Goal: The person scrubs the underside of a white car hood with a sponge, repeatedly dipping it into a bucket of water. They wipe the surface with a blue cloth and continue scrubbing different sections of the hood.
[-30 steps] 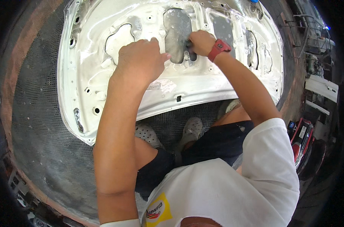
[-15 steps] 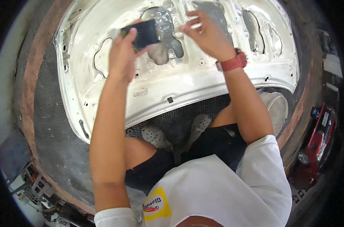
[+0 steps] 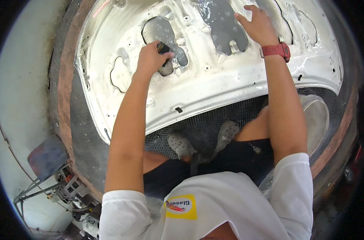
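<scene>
The shirt (image 3: 230,196) was white, short-sleeved and loose-cut. Its chest carried a square yellow patch (image 3: 193,215) with a white centre, dark lettering and a red figure. The shorts (image 3: 230,158) were black, marked by one pale smudge (image 3: 256,149). The clogs (image 3: 179,143) were grey, with round perforations. The watch (image 3: 276,51), worn on the right, had a red strap.

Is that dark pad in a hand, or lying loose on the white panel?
In a hand: the left hand has the dark pad between thumb and fingers. Whether it also touches the white panel, I cannot tell.
</scene>
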The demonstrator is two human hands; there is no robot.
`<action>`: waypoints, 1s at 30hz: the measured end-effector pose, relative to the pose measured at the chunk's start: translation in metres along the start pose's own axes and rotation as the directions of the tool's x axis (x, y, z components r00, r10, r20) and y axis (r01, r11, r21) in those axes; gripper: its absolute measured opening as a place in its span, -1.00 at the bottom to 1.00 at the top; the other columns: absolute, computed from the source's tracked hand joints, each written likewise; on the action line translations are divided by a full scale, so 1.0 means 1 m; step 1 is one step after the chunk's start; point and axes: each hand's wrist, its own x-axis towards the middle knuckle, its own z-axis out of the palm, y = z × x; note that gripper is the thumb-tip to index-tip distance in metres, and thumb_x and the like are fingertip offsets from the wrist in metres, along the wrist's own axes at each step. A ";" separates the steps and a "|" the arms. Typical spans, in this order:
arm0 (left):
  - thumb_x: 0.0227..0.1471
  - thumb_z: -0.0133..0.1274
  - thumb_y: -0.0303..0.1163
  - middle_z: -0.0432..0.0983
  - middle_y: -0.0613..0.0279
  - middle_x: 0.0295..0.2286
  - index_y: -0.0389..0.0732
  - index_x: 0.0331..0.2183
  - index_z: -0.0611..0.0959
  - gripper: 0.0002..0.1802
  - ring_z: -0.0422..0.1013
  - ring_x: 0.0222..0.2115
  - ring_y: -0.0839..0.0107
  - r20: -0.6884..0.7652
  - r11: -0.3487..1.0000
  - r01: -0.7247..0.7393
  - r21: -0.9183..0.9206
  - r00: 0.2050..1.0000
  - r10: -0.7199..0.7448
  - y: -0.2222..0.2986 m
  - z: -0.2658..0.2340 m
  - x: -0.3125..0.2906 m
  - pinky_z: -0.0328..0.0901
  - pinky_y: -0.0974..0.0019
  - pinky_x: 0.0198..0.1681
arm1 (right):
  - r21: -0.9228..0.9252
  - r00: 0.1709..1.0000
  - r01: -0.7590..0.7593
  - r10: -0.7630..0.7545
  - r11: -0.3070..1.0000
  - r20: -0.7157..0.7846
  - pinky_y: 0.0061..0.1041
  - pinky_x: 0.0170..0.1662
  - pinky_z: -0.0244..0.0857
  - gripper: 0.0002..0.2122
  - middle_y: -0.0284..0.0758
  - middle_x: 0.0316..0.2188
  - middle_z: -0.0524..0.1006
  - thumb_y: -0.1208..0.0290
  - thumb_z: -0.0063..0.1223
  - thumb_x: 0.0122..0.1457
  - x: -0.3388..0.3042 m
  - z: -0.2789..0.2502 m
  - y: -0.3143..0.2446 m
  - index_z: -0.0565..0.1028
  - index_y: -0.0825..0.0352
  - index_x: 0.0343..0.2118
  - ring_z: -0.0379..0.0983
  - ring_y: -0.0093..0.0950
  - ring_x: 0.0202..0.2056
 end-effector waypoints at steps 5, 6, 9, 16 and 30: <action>-0.16 0.56 -0.10 0.75 -0.04 -0.35 -0.34 -0.25 0.77 -0.44 0.67 -0.32 0.12 0.369 0.996 -0.053 0.075 0.929 0.022 0.025 -0.024 0.002 0.50 0.12 -0.16 | -0.084 0.993 -0.001 0.011 0.996 0.119 0.60 0.34 -0.17 -0.20 -0.01 0.49 0.14 -0.30 0.14 0.23 0.006 0.040 0.042 0.36 0.15 0.40 -0.13 0.20 0.51; -0.16 0.56 -0.11 0.75 -0.02 -0.37 -0.34 -0.25 0.78 -0.45 0.67 -0.36 0.15 0.327 0.999 0.018 0.027 0.945 -0.026 0.027 -0.026 0.006 0.50 0.13 -0.18 | -0.095 0.983 -0.023 0.040 0.995 0.179 0.66 0.32 -0.21 -0.19 -0.02 0.52 0.07 -0.32 0.12 0.24 0.006 0.045 0.040 0.34 0.14 0.42 -0.21 0.20 0.53; -0.16 0.57 -0.14 0.75 0.03 -0.39 -0.33 -0.26 0.78 -0.48 0.66 -0.41 0.20 0.280 0.997 0.082 0.001 0.957 -0.079 0.024 -0.022 0.012 0.49 0.15 -0.23 | -0.256 0.970 -0.010 0.071 0.967 0.231 0.67 0.33 -0.30 -0.17 -0.05 0.58 -0.13 -0.32 0.09 0.26 -0.021 0.040 0.007 0.27 0.10 0.46 -0.41 0.18 0.55; -0.32 0.58 -0.21 0.74 -0.09 -0.29 -0.32 -0.09 0.78 -0.31 0.67 -0.25 0.06 0.417 0.989 -0.099 0.110 0.908 0.044 0.023 -0.021 0.020 0.52 0.11 -0.10 | -0.281 0.964 -0.009 0.082 0.960 0.251 0.68 0.34 -0.39 -0.11 -0.10 0.60 -0.29 -0.32 0.14 0.22 -0.018 0.042 0.019 0.14 0.04 0.51 -0.56 0.14 0.56; -0.28 0.47 -0.22 0.69 -0.12 -0.38 -0.30 -0.29 0.76 -0.52 0.63 -0.26 -0.06 0.660 0.821 -0.419 0.388 0.748 0.071 0.061 -0.029 0.023 0.51 0.01 -0.13 | -0.285 0.960 -0.014 0.092 0.958 0.263 0.63 0.37 -0.40 -0.09 -0.16 0.61 -0.32 -0.31 0.17 0.21 -0.021 0.040 0.016 0.10 -0.03 0.53 -0.59 0.09 0.57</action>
